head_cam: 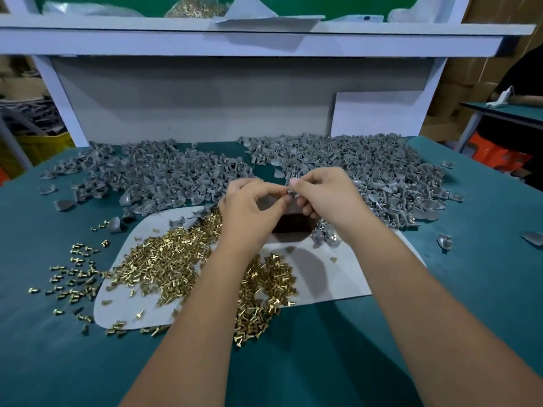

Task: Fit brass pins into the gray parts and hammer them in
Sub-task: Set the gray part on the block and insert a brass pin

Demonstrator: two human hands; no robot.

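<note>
Left hand (pixel 249 207) and right hand (pixel 326 195) raised together above the dark block (pixel 293 224), fingers of both pinching one small gray part (pixel 289 191), brass pins (pixel 176 259) heaped near left on the gray sheet (pixel 346 274), gray parts (pixel 352 168) piled along the far counter (pixel 470 289)

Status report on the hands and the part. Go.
Both hands, left hand and right hand, pinch one small gray plastic part. Pin unseen. Nothing obstructing.
</note>
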